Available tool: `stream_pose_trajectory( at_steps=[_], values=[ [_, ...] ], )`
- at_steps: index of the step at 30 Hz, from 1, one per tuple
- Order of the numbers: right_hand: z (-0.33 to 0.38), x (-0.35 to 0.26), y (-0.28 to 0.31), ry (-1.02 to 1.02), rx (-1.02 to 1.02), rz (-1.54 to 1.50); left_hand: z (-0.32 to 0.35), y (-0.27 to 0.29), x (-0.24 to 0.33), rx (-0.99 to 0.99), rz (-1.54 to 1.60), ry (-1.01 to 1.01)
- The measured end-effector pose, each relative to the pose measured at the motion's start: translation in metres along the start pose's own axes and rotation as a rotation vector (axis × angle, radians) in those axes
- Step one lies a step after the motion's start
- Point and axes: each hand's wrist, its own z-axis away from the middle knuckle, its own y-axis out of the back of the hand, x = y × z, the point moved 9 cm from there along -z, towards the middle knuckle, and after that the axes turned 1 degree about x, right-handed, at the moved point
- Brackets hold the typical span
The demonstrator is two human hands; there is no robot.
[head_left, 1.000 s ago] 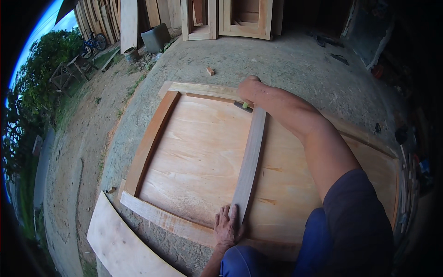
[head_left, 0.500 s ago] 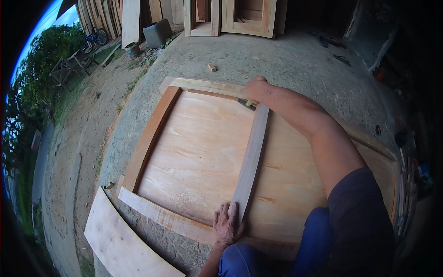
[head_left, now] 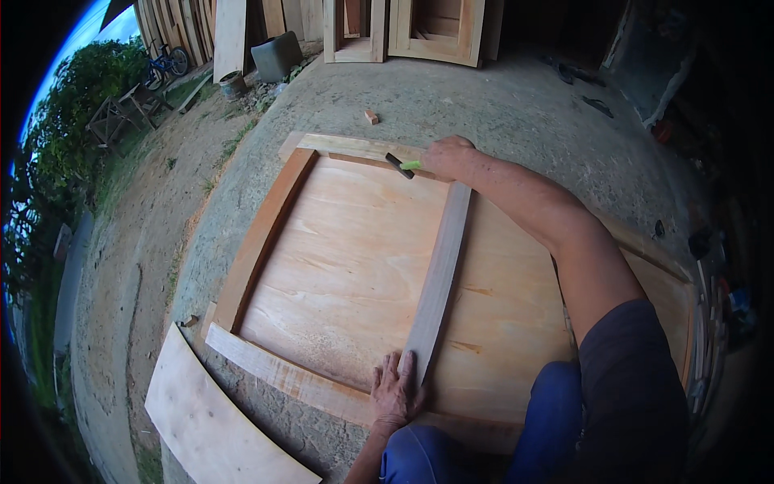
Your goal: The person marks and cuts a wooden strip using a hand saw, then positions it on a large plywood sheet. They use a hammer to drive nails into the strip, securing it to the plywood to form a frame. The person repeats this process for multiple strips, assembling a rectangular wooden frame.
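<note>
- Right hand point(head_left: 447, 157) clamps the hammer point(head_left: 400, 166) (handle point(head_left: 413, 164) mostly hidden from me) by the far rail point(head_left: 363, 151).
- Left hand point(head_left: 395, 392), fingers apart, rests on the crosspiece point(head_left: 441, 266).
- Right arm point(head_left: 528, 200) hides some of the wooden frame point(head_left: 270, 234) on the concrete point(head_left: 484, 105).

Soft daylight is coming from the left, where the sky point(head_left: 122, 29) is glowing brightest. The concrete floor point(head_left: 500, 113) is receiving cool, rather dim and even light. A pale sheen is lying on the left part of the wooden panel point(head_left: 339, 258), while its right part is looking duller. At the far right, the opening point(head_left: 556, 28) is sinking into near black, and the dark sleeve point(head_left: 629, 379) is losing its detail. The fisheye lens is bending the crossbar point(head_left: 439, 266); blackness is filling the corners, and a blue fringe is lining the left rim. The middle is appearing fairly sharp.
</note>
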Motion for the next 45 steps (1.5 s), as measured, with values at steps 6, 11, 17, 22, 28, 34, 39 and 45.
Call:
stream_pose_trajectory(
  at_steps=[6,11,17,22,28,34,39,45],
  values=[
    [0.011,-0.001,0.0,0.018,-0.029,0.01,0.003,-0.002,-0.004,0.028,-0.011,0.0],
    [0.021,0.006,-0.005,-0.007,-0.144,0.085,0.004,-0.001,-0.004,0.021,-0.031,-0.011],
    [0.027,0.008,-0.009,-0.065,-0.118,-0.055,0.002,0.0,-0.003,0.017,-0.031,-0.012],
    [0.054,0.03,-0.029,-0.154,0.191,-0.4,0.003,-0.003,-0.004,-0.013,-0.081,0.004],
    [0.094,0.042,-0.162,-0.393,0.404,-0.942,0.002,-0.012,-0.011,-0.035,-0.001,0.073],
    [0.144,0.03,-0.127,-0.448,0.728,-1.157,0.003,-0.011,-0.014,-0.043,-0.027,0.106],
    [0.111,0.044,-0.172,-0.429,0.447,-1.01,0.0,-0.014,-0.009,-0.058,-0.036,0.077],
    [0.137,0.022,-0.129,-0.521,0.596,-1.181,0.007,-0.01,-0.017,-0.044,-0.049,0.104]
  ],
)
